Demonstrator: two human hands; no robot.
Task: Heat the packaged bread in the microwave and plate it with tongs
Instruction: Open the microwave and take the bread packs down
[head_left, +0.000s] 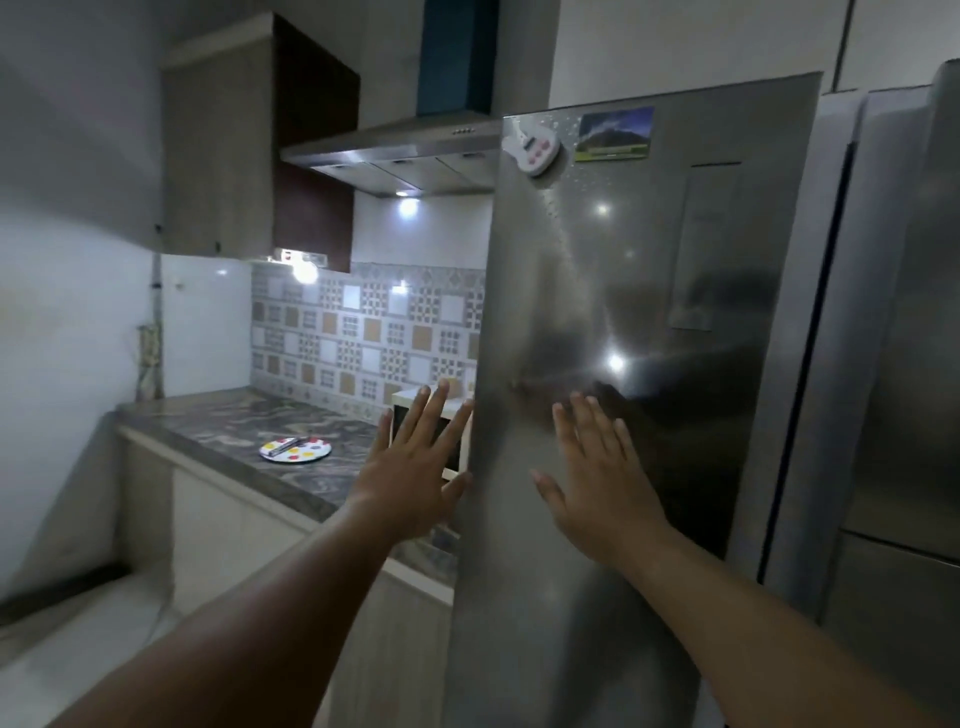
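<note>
At the fridge door, both hands are spread flat with straight fingers: the left hand at the door's edge, the right hand on or just off the steel face; contact is hard to tell. The bread is not in view. On the worktop a spotted plate carries the tongs, and the microwave shows partly behind the left hand. Judging by this, the task has barely begun: bread still to fetch, heat and plate. No writing is legible; the magnets are too blurred.
</note>
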